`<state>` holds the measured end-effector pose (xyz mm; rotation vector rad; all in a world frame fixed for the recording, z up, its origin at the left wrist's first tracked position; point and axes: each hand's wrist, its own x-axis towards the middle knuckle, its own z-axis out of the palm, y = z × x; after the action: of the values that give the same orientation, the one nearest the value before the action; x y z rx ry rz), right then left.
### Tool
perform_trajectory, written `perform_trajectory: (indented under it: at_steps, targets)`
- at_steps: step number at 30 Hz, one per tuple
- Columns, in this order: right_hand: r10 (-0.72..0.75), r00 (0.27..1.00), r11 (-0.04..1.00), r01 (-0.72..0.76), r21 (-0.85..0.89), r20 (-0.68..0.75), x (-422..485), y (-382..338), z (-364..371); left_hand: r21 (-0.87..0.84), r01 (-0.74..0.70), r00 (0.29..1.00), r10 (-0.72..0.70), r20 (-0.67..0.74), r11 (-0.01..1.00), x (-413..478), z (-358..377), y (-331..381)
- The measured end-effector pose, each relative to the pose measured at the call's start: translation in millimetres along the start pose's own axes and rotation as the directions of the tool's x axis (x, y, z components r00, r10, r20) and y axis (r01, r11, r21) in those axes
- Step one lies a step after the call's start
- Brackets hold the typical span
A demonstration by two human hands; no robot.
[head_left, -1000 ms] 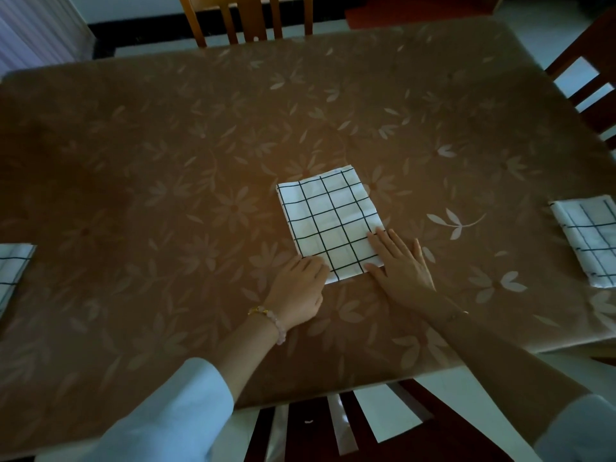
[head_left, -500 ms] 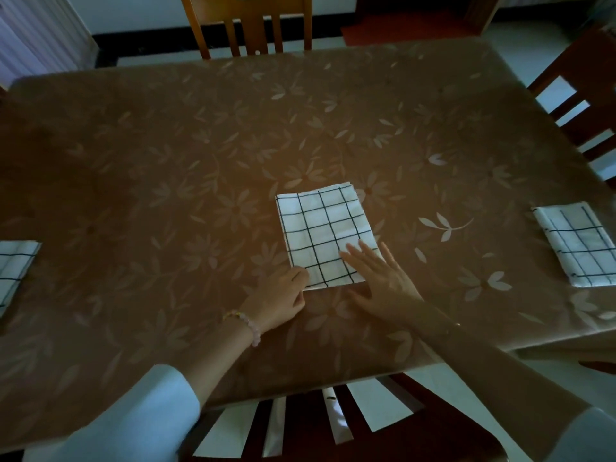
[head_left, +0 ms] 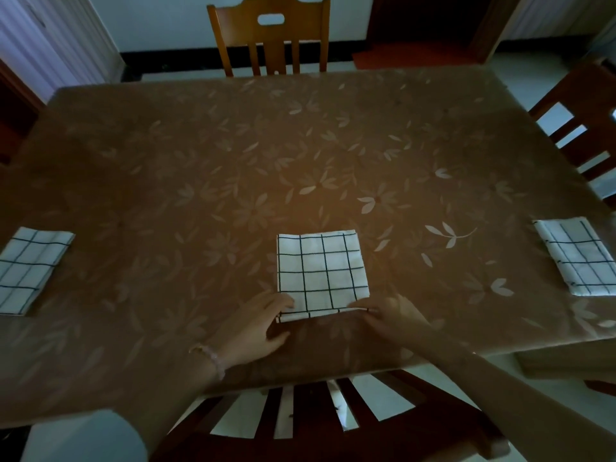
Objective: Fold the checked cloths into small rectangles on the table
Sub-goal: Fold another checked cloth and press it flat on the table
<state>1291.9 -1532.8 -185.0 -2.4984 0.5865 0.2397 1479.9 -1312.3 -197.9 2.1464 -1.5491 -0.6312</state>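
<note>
Both arms reach forward; left hand [head_left: 255, 325] and right hand [head_left: 395, 315], fingers curled, each pinch a near corner of the checked cloth [head_left: 321, 271].

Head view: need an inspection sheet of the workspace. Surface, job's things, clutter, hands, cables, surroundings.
Surface: table under a brown flowered cover, dimly lit.
Job's things: middle cloth folded, flat near the front edge; left cloth and right cloth folded, one at each side of the table.
Clutter: nothing seen.
Hands: left hand pinches the middle cloth's near-left corner; right hand pinches its near-right corner.
Cables: nothing seen.
Surroundings: far chair behind the table, side chair at the right, near chair below the front edge.
</note>
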Motion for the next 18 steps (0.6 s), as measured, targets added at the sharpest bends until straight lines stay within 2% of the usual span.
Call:
perform_trajectory:
  at_steps: [3, 6, 11, 13, 18]
  targets:
    - [0.008, 0.999, 0.983, 0.002, 0.184, -0.051, -1.2, -5.5, 2.5, -0.088, 0.048, 0.995, -0.055, -0.085, 0.995, 4.6, 0.6, -2.9]
    - [0.078, 0.995, 0.925, -0.052, 0.377, -0.054, 1.3, -11.0, -3.8, -0.15, 0.155, 0.984, -0.167, -0.067, 0.976, 7.2, -0.7, 2.0]
    - [0.223, 0.974, 0.707, -0.146, 0.692, -0.023, 14.4, -14.3, -17.8, -0.277, 0.363, 0.918, -0.392, -0.056, 0.89, 15.4, -0.8, 4.1]
    - [0.27, 0.963, 0.641, -0.165, 0.75, -0.018, 19.7, -14.0, -17.7, -0.369, 0.385, 0.892, -0.444, -0.086, 0.846, 20.6, -1.5, 2.8]
    - [0.33, 0.944, 0.622, -0.195, 0.758, -0.028, 30.9, -11.2, -10.4, -0.563, 0.396, 0.839, -0.535, -0.098, 0.725, 34.1, -5.5, 5.4]
